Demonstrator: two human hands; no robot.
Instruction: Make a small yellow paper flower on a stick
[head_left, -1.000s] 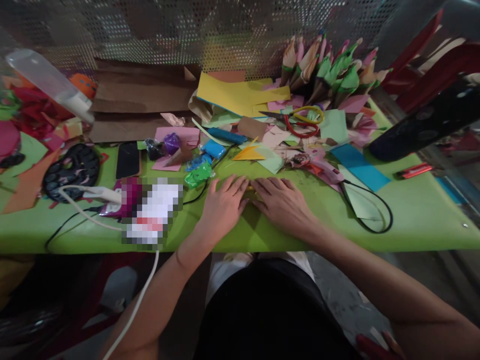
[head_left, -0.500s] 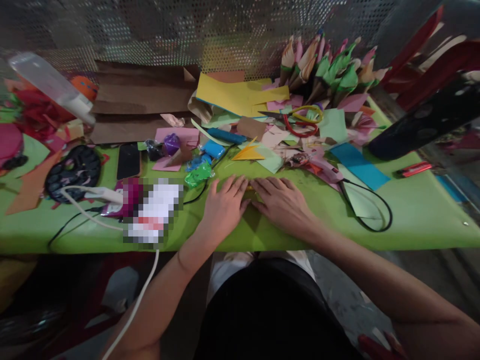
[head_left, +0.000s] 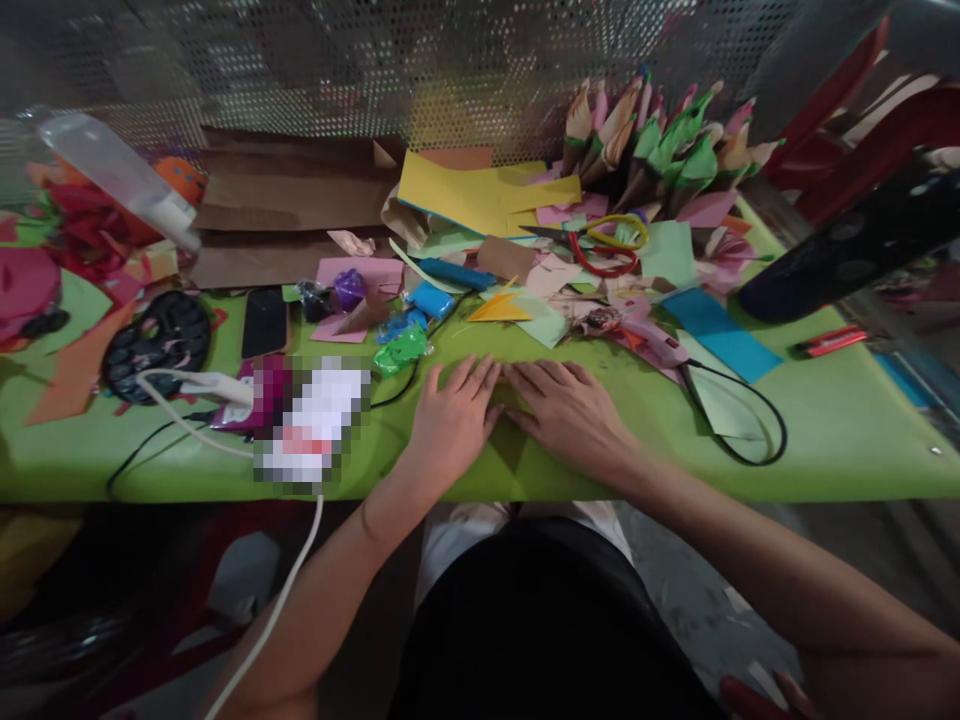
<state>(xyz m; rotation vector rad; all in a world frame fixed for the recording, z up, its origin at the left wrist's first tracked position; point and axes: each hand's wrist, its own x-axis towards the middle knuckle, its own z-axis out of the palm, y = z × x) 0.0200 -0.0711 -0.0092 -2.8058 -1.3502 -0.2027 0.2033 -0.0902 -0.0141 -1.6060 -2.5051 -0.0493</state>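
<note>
My left hand [head_left: 454, 410] and my right hand [head_left: 564, 408] lie palm down on the green tabletop [head_left: 517, 470], fingertips almost meeting. Their fingers are stretched forward and flat, the thumbs pointing inward. Whatever is under the fingers, if anything, is hidden. Just beyond them stands a folded yellow paper piece [head_left: 501, 306] on a pale green sheet [head_left: 541, 318]. To the left of my left hand is a crumpled green plastic wrapper [head_left: 403, 347]. A pink glue gun [head_left: 651, 335] with a black cord lies to the right of my right hand.
Red and yellow scissors [head_left: 604, 255] rest on paper scraps, before a yellow sheet [head_left: 480, 195]. Paper-wrapped cones [head_left: 675, 145] stand at the back right. A dark bottle [head_left: 847, 240] leans there. A pixelated phone [head_left: 315, 420] and a dark round palette [head_left: 156, 345] lie left.
The small yellow bit that showed between my fingertips is now out of sight. Both hands stay nearly in place, and the view has shifted slightly.
</note>
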